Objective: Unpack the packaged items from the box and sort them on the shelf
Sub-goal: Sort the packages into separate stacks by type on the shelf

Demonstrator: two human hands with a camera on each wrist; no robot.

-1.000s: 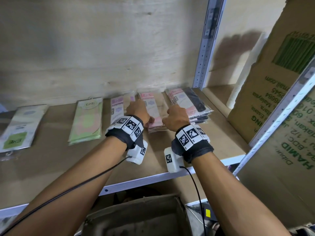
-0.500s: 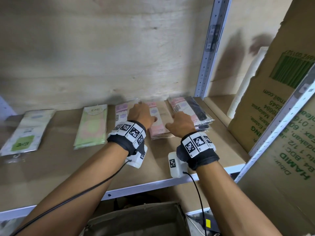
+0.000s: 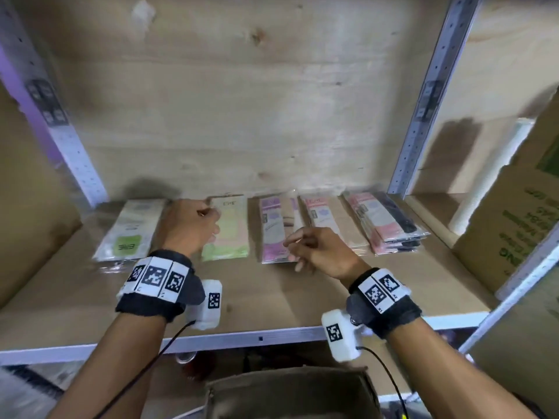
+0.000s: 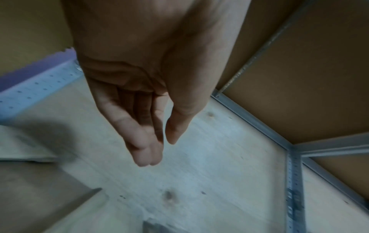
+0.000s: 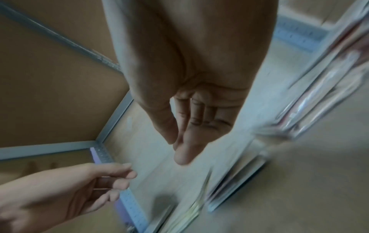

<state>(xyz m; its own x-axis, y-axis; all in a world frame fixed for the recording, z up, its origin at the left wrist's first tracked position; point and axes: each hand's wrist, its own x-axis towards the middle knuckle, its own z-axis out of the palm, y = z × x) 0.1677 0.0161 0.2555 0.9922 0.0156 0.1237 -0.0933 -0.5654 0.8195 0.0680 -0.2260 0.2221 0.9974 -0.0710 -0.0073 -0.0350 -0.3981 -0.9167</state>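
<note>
Flat packaged items lie in a row on the wooden shelf (image 3: 302, 297): a white-and-green pack (image 3: 130, 231), a light green pack (image 3: 230, 228), a purple pack (image 3: 273, 231), a pink pack (image 3: 329, 220) and a stack of pink-and-black packs (image 3: 384, 222). My left hand (image 3: 193, 225) hovers between the two green packs, fingers relaxed and empty (image 4: 157, 141). My right hand (image 3: 314, 249) hangs over the front of the purple pack, fingers loose, holding nothing (image 5: 179, 146). The cardboard box (image 3: 290, 394) stands open below the shelf edge.
Metal uprights (image 3: 423, 116) frame the bay; a plywood back wall (image 3: 230, 101) stands behind the packs. Large printed cartons (image 3: 514, 231) lean at the right. A brown board (image 3: 33, 207) closes the left side. The shelf's front half is bare wood.
Both hands have left the pink pack and drawn back from it. The left hand moved left toward the green packs; the right moved over the purple pack. The view shifted left.
</note>
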